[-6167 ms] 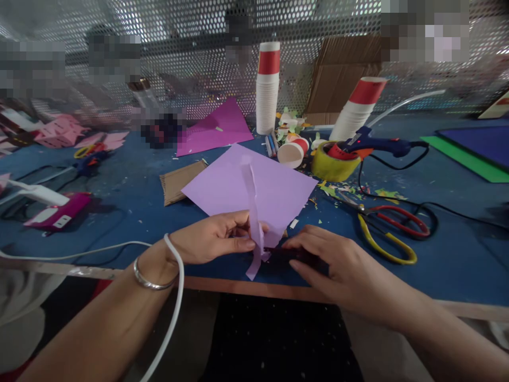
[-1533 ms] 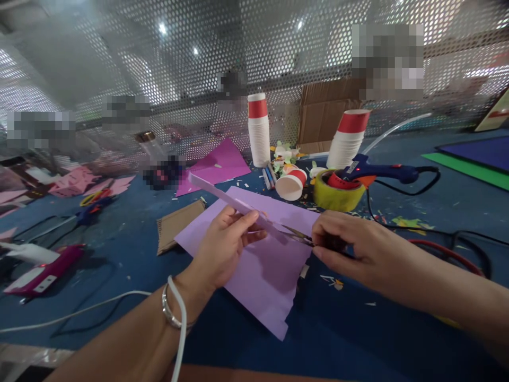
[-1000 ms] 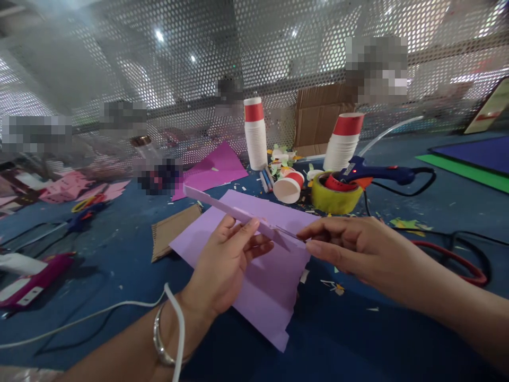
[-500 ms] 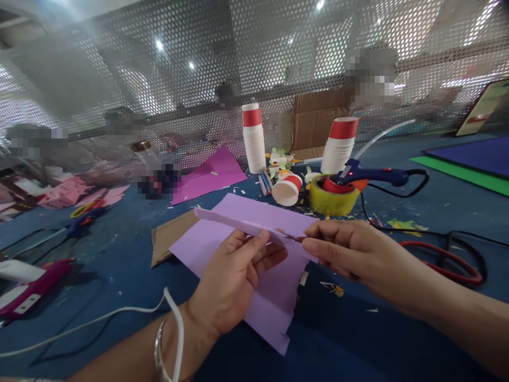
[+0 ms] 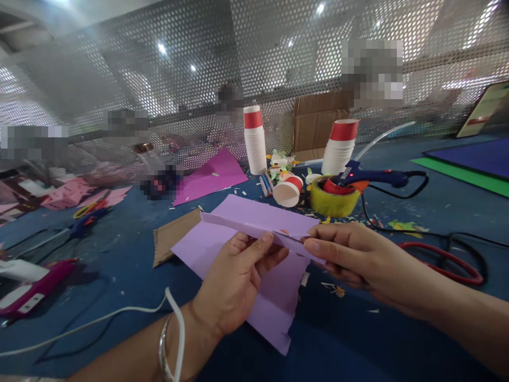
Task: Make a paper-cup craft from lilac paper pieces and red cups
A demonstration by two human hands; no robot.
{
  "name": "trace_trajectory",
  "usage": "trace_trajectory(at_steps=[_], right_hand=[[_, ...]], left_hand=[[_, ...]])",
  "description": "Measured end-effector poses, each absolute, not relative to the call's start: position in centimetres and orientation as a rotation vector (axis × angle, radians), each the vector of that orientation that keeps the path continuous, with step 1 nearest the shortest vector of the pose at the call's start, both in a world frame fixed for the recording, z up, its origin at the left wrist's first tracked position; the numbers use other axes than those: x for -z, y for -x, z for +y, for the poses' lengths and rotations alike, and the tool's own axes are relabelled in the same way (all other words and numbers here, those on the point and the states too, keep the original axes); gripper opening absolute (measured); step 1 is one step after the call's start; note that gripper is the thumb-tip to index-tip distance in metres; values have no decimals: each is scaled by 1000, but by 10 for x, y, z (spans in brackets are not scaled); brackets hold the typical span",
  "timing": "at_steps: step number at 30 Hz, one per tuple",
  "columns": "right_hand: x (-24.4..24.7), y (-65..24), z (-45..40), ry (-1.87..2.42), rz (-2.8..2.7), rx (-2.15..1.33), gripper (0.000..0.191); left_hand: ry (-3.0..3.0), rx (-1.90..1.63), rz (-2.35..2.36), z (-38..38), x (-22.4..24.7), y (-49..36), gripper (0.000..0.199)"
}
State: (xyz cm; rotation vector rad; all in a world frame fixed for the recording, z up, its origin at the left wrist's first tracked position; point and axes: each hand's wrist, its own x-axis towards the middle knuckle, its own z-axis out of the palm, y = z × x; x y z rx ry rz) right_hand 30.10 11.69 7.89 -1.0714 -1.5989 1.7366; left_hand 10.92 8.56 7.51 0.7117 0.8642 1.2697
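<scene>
Pinching a purple strip [image 5: 234, 223] between thumb and forefinger of the left hand [image 5: 234, 281], thumb on top, remaining fingers curled underneath and partly hidden. Held in the air above a larger purple sheet [image 5: 274, 313], near the middle of the view. Pale, narrow and matt to look at, with long, nearly straight edges, in much the same shade as the sheet. Running lengthwise from far left to near right, long axis slanting gently down across the view. Pointing with the free end left and away, above the upper part of the sheet; with the other end right and toward the body, close under the right thumb. At that end, the right hand [image 5: 358, 254], thumb and forefinger drawn close together, other fingers bent behind. Cannot tell whether gripping the paper itself or something else. Beneath, flat on the blue table [image 5: 338, 329], the sheet, ragged along the right edge, partly covering a piece of cardboard [image 5: 169, 244]. Beyond, a tipped paper cup [image 5: 288, 191] near a yellow roll of tape [image 5: 334, 201].
</scene>
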Motion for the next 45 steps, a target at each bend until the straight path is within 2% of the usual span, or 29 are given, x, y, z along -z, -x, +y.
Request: trace_trajectory(at_steps=[7,20,26,45], right_hand=[[-81,-301,117,1033,-1541,-1802,40],[-77,-303,119,1022,-1653,-1727,45],[-75,-304,119,1014,-1673,-1729,43],[-76,-304,117,996,-1691,-1693,42]], left_hand=[[-725,-1239,844,88,-76,-108,11],[-738,-1235,887,86,-77,-110,11],[-733,-1229,882,85,-79,-108,17],[-733,-1193,879,86,-78,-107,15]])
